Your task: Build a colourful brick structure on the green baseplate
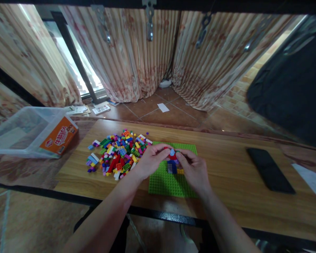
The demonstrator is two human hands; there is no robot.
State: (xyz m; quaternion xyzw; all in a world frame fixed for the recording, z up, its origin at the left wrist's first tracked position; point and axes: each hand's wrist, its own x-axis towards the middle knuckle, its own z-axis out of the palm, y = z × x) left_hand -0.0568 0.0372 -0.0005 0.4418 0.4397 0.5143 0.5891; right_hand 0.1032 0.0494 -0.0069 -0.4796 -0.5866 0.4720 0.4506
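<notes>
With both hands I am holding a small cluster over the far half of the green baseplate [158,186], which is lying close to the table's [226,168] near edge. My left hand [155,159] is pinching one side and my right hand [196,167] the other, thumbs and fingers narrowed around a red piece [172,158] and a light blue piece [172,152]; whether the two are fully locked, I cannot tell. To do this well, I should be keeping studs square, steadying with one hand and pressing evenly with the other thumb. Dark blue bricks [172,166] and a yellow brick [180,171] are sitting just below my fingers, so I should be minding my knuckles. The loose brick pile [121,154] is spreading toward the table's left edge.
</notes>
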